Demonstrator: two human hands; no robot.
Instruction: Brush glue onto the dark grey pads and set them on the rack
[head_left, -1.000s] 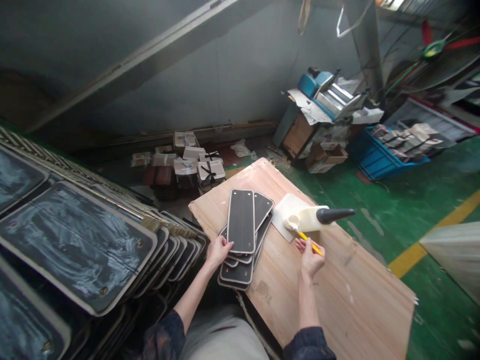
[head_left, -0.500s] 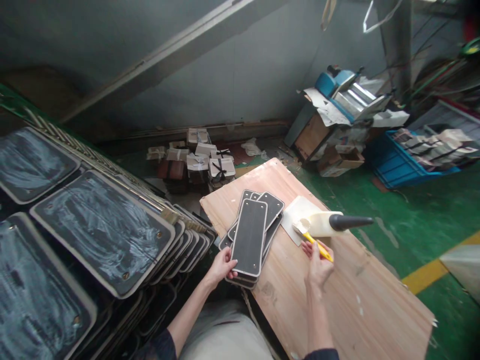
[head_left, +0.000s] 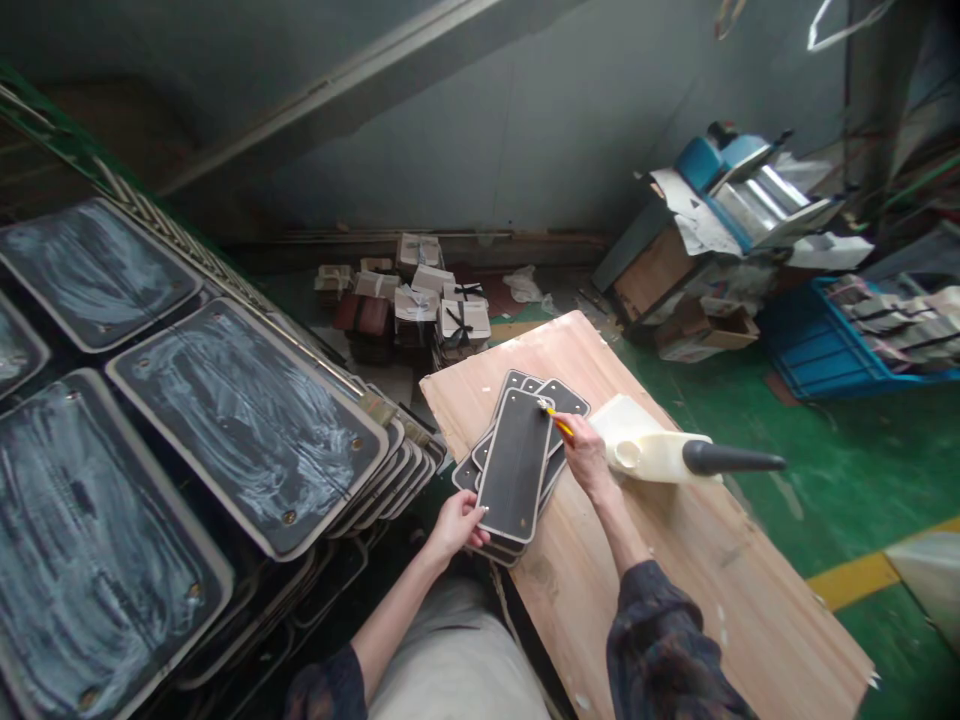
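On the wooden board lies a small stack of black rectangular panels with pale edges and rivets. My left hand pinches the lower left corner of the top panel. My right hand is closed around a yellow-handled brush, whose white-tipped bristles touch the panel near its upper right corner. Right of the stack, a cream plastic container with a black handle lies on its side, its round opening holding a pale substance.
At left, a rack holds black panels smeared with white. The wooden board spans the front right. Bundled stacks stand on the floor behind. A roller machine and a blue crate stand at back right.
My right hand has moved left with the brush, from the container's opening to the top panel. The left hand still grips the panel's corner. The view has shifted slightly.
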